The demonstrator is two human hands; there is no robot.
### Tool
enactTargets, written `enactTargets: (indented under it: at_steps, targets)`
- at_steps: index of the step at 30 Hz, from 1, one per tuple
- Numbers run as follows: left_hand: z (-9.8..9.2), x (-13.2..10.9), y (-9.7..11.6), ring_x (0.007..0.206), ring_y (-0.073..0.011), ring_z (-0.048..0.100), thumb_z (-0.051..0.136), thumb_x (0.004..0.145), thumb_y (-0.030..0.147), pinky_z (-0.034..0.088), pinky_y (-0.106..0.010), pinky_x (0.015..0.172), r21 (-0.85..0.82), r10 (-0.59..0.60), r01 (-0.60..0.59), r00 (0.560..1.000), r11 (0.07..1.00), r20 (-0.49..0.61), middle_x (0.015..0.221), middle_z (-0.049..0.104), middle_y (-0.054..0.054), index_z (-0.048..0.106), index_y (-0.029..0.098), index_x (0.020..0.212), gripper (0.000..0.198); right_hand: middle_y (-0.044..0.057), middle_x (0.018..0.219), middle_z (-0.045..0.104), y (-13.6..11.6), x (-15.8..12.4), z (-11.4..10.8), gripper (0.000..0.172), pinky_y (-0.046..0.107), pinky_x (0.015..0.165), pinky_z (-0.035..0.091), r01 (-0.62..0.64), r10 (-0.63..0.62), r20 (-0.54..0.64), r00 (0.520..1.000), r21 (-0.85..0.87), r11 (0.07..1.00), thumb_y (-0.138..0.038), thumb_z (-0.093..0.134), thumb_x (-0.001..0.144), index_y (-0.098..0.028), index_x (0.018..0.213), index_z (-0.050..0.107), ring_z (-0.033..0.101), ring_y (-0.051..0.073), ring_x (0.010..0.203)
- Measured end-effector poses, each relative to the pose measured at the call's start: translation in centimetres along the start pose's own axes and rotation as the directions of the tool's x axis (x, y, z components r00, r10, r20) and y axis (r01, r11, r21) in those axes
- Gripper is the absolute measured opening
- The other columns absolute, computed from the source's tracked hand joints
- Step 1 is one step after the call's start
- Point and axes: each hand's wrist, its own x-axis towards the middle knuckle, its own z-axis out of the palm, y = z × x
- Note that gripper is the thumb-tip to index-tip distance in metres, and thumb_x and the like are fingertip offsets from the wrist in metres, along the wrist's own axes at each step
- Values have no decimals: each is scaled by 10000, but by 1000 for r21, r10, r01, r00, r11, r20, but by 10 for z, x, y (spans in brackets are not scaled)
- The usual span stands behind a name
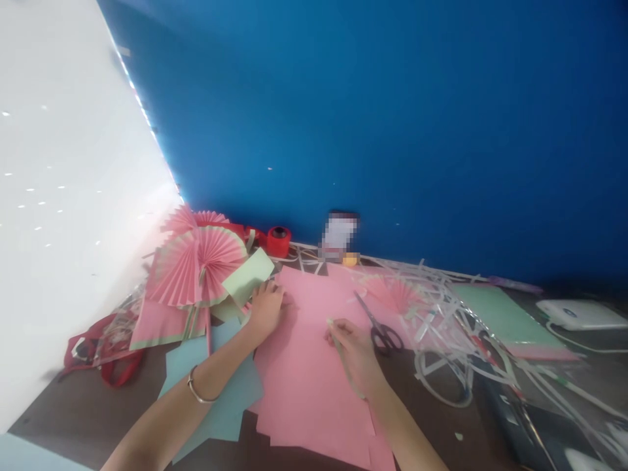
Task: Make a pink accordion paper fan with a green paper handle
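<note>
My left hand [266,309] lies with its fingers spread at the left edge of the pink paper sheets [314,392], beside a pale green paper piece [249,273]. Whether it presses on that piece is hard to tell. Over the middle of the pink sheets, my right hand [356,350] pinches a thin pale green paper strip [343,360], which trails down along the palm toward the wrist. Just right of this hand lie dark-handled scissors [383,333], blades pointing up and left. Light blue sheets [235,373] sit under my left forearm.
Pleated pink paper fans [196,261] stand at the back left, near a red tape roll [279,242]. A phone-like object [339,232] leans on the blue wall. White strips [441,327] tangle at the right, before a green pack [505,317] and a white device [581,314].
</note>
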Motion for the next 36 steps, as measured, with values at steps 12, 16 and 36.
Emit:
enactTargets:
  at_steps: [12, 16, 36]
  targets:
    - [3, 3, 1, 880, -224, 535, 565, 789, 313, 393, -356, 808, -330, -13, -16, 996, 944, -85, 879, 610, -79, 583, 160, 774, 155, 1, 596, 531, -6, -1, 1, 288, 269, 603, 371, -1, 1, 5, 1000, 14, 1000, -451, 692, 668, -196, 605, 571, 448, 125, 582]
    - [8, 2, 5, 751, -166, 588, 568, 765, 289, 446, -288, 729, -704, -89, 18, 994, 710, -64, 792, 650, -43, 599, 156, 741, 139, 0, 575, 531, -16, -5, 2, 313, 260, 558, 374, -33, 32, -27, 999, -38, 999, -467, 701, 641, -194, 588, 556, 468, 124, 559]
    - [14, -2, 15, 699, -168, 624, 607, 740, 389, 493, -287, 678, -979, 3, 167, 986, 115, 169, 769, 680, -92, 687, 98, 844, 319, 19, 542, 602, -60, 43, 42, 286, 265, 506, 437, 168, -15, 304, 953, -486, 858, -426, 666, 663, -167, 562, 599, 556, 145, 525]
